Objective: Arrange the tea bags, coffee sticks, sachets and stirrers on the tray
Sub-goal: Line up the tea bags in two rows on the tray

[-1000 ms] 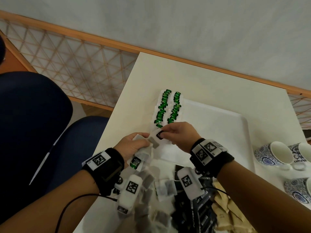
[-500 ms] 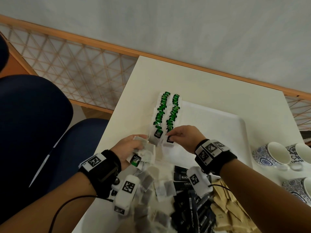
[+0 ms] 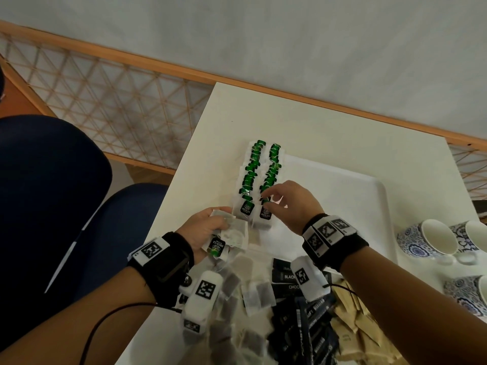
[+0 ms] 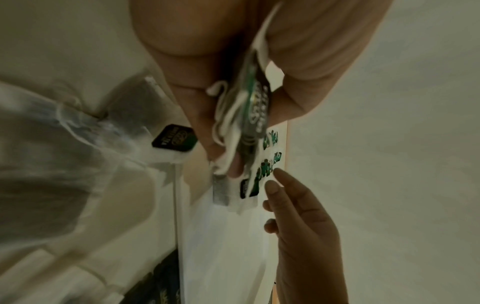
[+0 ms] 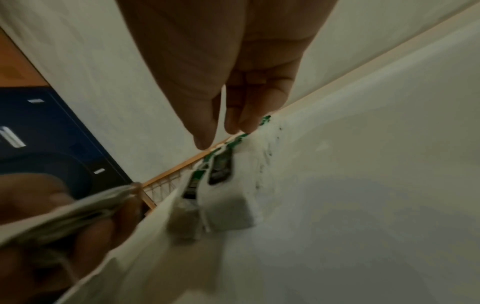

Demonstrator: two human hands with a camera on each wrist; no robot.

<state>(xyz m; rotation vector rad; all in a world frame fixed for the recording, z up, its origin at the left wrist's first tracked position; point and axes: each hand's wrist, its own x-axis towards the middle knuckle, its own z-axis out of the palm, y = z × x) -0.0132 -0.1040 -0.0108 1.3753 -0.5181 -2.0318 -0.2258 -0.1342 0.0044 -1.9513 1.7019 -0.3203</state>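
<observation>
Head view, progress check: two overlapping rows of green tea bags [image 3: 259, 177] laid along the 9 o'clock edge of the white tray [image 3: 350, 206], nearest bag of the right-hand row [image 3: 264, 216] just under the right hand [image 3: 286, 206]. Right hand released, fingers loosely spread above that bag, holding nothing; touching it or not, cannot tell. Left hand [image 3: 208, 230] at 7 o'clock of the rows, clasping a small stack of tea bags [image 3: 229, 237], same stack showing edge-on in the left wrist view [image 4: 244, 115]. Off the tray at 6 o'clock: loose tea bags [image 3: 259, 292], black coffee sticks [image 3: 313, 327], tan sachets [image 3: 355, 330], none of them arranged yet. No stirrers made out. Blue-patterned cups [image 3: 434, 243] at 3 o'clock. Judged early: only tea bags partly placed, most of the tray bare.
</observation>
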